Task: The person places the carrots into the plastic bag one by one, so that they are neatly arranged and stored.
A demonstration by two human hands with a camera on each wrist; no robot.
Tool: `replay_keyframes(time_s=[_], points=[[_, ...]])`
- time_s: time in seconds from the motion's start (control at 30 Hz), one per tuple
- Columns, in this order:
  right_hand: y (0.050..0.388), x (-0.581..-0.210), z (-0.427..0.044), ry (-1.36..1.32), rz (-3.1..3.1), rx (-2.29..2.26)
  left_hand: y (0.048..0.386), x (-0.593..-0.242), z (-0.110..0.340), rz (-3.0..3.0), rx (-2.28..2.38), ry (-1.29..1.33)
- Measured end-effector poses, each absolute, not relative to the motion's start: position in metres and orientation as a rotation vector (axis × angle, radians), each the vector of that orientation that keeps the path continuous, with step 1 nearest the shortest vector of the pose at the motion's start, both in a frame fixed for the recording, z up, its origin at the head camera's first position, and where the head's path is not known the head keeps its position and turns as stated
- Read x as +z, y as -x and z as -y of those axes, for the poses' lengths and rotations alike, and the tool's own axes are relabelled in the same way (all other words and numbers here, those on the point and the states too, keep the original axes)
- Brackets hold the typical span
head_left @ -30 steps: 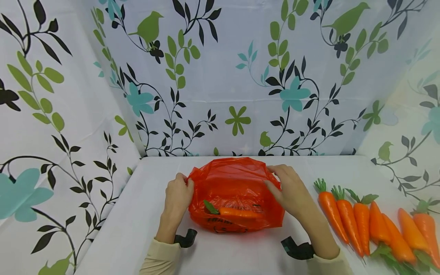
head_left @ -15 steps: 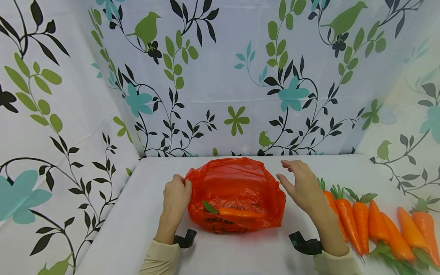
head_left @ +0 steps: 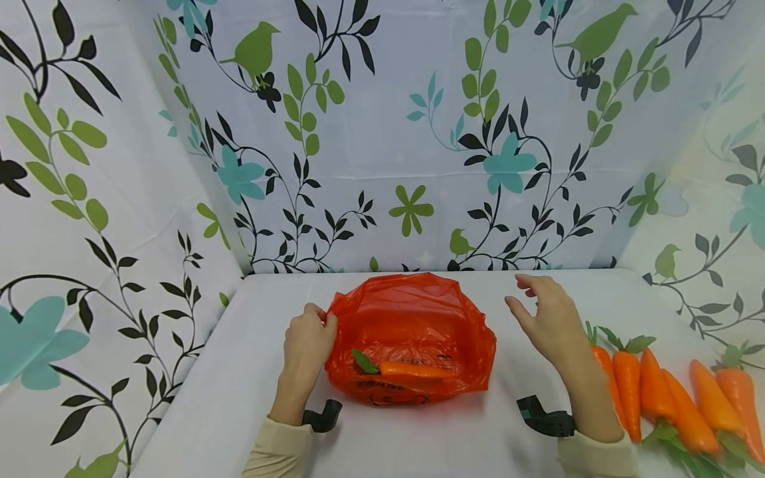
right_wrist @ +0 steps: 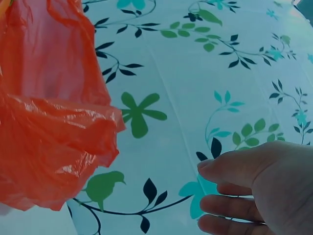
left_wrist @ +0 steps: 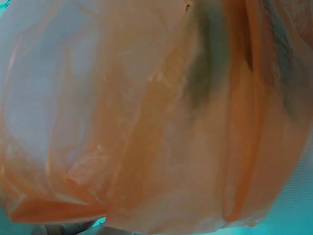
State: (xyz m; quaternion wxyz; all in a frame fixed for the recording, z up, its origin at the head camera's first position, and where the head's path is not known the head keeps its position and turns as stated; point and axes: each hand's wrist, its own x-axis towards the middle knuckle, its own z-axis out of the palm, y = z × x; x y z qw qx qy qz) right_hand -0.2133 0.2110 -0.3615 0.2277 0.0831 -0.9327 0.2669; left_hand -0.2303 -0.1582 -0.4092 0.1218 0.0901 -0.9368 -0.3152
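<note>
- Your left hand (head_left: 307, 345), left of centre in the head view, pinched the upper left edge of a crinkled, translucent red plastic bag (head_left: 412, 309) with dark print.
- That bag sat on the white worktop (head_left: 460, 438), just below the middle of the frame.
- One slim orange carrot with a green leafy top (head_left: 418, 370) lay in the bag's lower part, its leaves toward the left.
- Your right hand (head_left: 552, 322), right of centre, held nothing; its thumb and fingers were spread apart, clear of the bag.
- A row of loose orange carrots with green tops (head_left: 657, 392) lay at the lower right, partly hidden behind your right forearm.
- A white cloth with printed leaves and birds (head_left: 370, 159) filled the upper frame.
</note>
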Motion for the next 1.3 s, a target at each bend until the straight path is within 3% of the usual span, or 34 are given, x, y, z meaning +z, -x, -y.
replay_keyframes(time_s=[1.3], points=[[0.232,-0.378,-0.254,0.101,2.879,0.677,0.23,-0.408,0.157,2.755,-0.928,-0.26]])
